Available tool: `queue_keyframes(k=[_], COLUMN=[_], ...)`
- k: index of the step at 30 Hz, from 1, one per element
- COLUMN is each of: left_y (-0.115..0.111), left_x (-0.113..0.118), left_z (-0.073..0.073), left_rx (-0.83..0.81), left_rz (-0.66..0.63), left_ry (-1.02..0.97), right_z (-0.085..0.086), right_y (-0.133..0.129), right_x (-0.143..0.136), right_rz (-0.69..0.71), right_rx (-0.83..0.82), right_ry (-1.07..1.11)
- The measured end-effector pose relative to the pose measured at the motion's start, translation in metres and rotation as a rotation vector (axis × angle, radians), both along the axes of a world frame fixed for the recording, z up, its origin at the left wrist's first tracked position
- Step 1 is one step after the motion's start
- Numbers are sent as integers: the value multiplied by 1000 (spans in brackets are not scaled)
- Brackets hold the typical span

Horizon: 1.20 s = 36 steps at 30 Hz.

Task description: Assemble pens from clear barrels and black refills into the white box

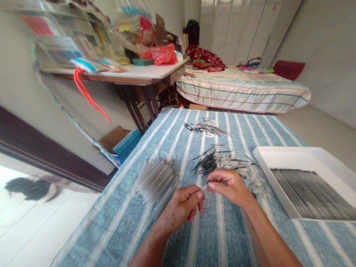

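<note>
My left hand (188, 203) is closed in a pinch on a small pale translucent piece (205, 186) at the middle of the table. Close on its right, the fingertips of my right hand (226, 185) are pinched together on something small and dark that I cannot make out. Left of my hands lies a bundle of grey translucent tubes (159, 180). Just beyond my right hand are a heap of thin black sticks (206, 162) and a spread of clear pieces (240, 165). Farther back rests a small pile of dark and clear strips (204, 128).
A white tray (263, 157) with rows of dark grey tubes (311, 193) stands at the right on the striped cloth (111, 215). Behind are a side desk (139, 74) with bags and a bed (244, 91). A cardboard box (112, 139) is on the left.
</note>
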<state>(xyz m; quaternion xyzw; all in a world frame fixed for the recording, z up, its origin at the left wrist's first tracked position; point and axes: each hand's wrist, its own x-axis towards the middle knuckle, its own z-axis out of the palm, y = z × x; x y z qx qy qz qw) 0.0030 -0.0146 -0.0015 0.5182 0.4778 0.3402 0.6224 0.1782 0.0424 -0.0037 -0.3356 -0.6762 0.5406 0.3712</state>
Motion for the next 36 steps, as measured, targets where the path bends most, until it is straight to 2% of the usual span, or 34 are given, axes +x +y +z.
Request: queue_keyframes(k=[3, 5, 16, 22, 28, 32, 36], left_y=[0, 0, 1, 1, 0, 1, 1], left_x=[1, 2, 1, 0, -1, 0, 0], left_z=[2, 3, 1, 1, 2, 2, 0], left_rx=[0, -4, -4, 64, 83, 58, 66], left_rz=[-40, -61, -82, -52, -40, -41, -33], left_ry=[69, 110, 216, 287, 303, 315, 321], right_z=[4, 5, 0, -10, -8, -8, -9], right_y=[3, 5, 7, 8, 8, 7, 7], right_x=[9, 12, 13, 8, 9, 6, 5], right_rz=[29, 58, 185, 146, 126, 126, 98], right_rx=[144, 174, 4, -55, -82, -31, -63], right_ry=[-186, -239, -212, -250, -136, -225, -246])
